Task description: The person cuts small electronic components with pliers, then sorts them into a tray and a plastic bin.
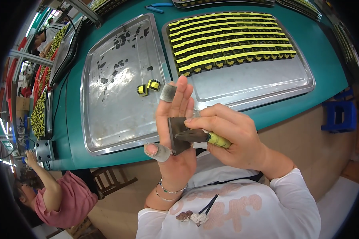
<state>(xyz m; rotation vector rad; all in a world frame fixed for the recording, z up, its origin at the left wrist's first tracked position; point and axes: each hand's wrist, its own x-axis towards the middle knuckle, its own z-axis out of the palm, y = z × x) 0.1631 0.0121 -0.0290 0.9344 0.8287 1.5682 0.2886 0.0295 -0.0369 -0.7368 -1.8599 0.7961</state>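
Note:
My left hand [174, 159] is palm up with its fingers stretched out, and grey wraps cover the thumb and index fingertips. A dark, flat square block [175, 145] rests upright against that palm, beside the thumb. My right hand [237, 137] is closed around the yellow-green wrapped handle of a dark, tapering hand tool [193, 136]. The tool's tip meets the face of the block, and a right fingertip is at the block's upper edge. Its exact kind is unclear. Just beyond my left fingers, two small yellow-and-black parts [154, 85] sit on the left metal tray [125, 135].
Rows of yellow-topped black parts [231, 40] fill the far half of the right metal tray [259, 89]. Blue-handled pliers [158, 6] lie at the back of the green table [331, 71]. A blue stool [340, 115] stands right; a person in pink [66, 199] works at left.

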